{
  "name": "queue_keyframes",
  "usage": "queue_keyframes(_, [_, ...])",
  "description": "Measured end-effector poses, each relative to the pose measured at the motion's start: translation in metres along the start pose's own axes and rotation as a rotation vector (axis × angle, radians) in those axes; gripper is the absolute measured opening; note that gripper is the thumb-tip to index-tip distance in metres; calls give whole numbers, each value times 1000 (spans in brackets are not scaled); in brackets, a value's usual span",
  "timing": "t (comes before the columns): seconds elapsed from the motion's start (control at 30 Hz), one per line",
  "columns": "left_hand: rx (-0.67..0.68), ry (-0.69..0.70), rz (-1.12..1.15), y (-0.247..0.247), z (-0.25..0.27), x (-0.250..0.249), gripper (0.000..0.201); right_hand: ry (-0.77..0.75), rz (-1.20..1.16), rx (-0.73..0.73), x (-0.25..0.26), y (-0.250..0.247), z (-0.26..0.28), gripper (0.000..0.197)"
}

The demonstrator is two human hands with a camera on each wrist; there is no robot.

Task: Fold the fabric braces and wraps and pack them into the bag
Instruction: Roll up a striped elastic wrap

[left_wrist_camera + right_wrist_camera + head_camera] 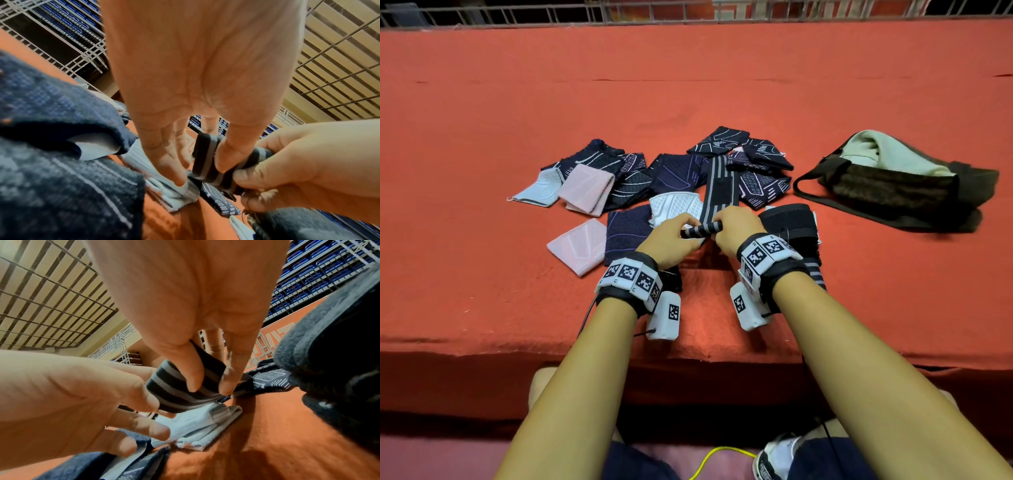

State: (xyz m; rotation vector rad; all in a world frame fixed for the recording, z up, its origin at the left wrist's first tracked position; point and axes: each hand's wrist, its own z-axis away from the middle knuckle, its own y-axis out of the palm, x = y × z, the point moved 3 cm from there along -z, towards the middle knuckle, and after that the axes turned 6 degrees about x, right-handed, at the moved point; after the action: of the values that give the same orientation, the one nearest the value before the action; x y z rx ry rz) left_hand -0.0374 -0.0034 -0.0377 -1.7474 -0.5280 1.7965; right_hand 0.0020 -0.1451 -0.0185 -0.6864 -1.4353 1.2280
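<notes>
A long black wrap with grey stripes (719, 186) lies across the pile, and its near end is rolled into a tight roll (701, 230). My left hand (674, 240) pinches the roll's left end (205, 155) between thumb and fingers. My right hand (736, 231) pinches the right end (185, 382) the same way. Around them lie folded navy, pink, white and pale blue braces (626, 178). The dark bag (900, 185) lies open at the right with a pale lining showing.
All of this rests on a red cloth-covered table (688, 85). A thick black brace (791, 226) sits just right of my right hand. A wire fence (688, 13) runs along the far edge. The table's near edge (482, 346) is below my wrists.
</notes>
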Motion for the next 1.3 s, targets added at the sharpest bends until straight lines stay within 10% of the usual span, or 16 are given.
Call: queue_keyframes(1.3, [13, -24, 47, -30, -66, 0, 57, -113, -155, -47, 12, -37, -35, 2])
